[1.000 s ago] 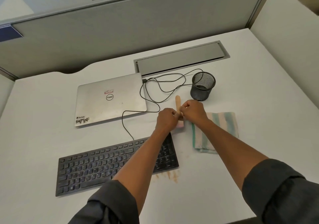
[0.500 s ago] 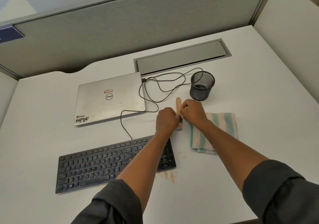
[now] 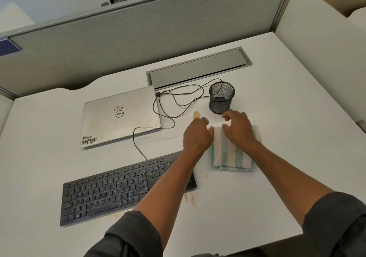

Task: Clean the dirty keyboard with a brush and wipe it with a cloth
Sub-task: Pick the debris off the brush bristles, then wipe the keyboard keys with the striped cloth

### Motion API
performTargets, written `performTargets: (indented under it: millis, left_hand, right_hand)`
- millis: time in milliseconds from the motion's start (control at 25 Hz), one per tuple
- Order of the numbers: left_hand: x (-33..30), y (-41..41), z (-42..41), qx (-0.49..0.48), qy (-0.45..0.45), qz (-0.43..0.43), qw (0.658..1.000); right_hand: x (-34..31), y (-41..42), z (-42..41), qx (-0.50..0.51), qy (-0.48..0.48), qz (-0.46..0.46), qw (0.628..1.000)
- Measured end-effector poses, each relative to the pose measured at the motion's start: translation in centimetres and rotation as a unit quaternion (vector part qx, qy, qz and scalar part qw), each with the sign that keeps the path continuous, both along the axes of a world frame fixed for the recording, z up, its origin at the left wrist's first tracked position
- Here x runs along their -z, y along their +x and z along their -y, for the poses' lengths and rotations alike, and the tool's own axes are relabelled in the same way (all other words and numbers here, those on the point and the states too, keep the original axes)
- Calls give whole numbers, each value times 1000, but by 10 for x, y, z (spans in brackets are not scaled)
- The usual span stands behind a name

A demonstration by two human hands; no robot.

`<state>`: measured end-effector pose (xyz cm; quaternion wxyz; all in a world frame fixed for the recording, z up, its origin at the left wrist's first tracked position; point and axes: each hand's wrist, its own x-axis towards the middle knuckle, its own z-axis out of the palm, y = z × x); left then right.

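The black keyboard point(image 3: 111, 191) lies dusty at the desk's front left, with my left forearm crossing its right end. My left hand point(image 3: 197, 135) is closed around the brush point(image 3: 196, 115). Only the tan tip of the brush's handle shows beyond my fingers; its bristles are hidden. My right hand point(image 3: 238, 127) hovers with fingers spread over the far end of the folded green-and-cream striped cloth point(image 3: 230, 156), just right of my left hand.
A closed silver laptop point(image 3: 120, 116) lies behind the keyboard, its black cable point(image 3: 168, 116) looping across the desk. A black mesh pen cup point(image 3: 221, 98) stands just beyond my right hand. Brown stains point(image 3: 190, 197) mark the desk by the keyboard's right end. A grey cable hatch point(image 3: 198, 70) lies further back.
My right hand has let go of the brush handle and moved right, opening over the cloth. My left hand stays closed on the brush.
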<state>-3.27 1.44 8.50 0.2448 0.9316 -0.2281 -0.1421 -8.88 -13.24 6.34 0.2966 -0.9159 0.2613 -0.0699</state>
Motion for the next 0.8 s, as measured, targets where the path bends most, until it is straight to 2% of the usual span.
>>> performTargets:
  millis: [120, 240, 560, 800]
  left_hand:
    - [5, -16, 14, 111, 2, -2, 994]
    - [16, -32, 25, 195, 43, 26, 980]
    - [32, -45, 27, 191, 33, 43, 980]
    - [25, -44, 27, 193, 45, 43, 979]
  right_hand:
    - [-2, -20, 13, 72, -80, -60, 992]
    - [0, -36, 22, 121, -54, -103, 986]
    - [7, -58, 24, 199, 103, -99, 969]
    - [0, -63, 13, 272, 185, -121, 937]
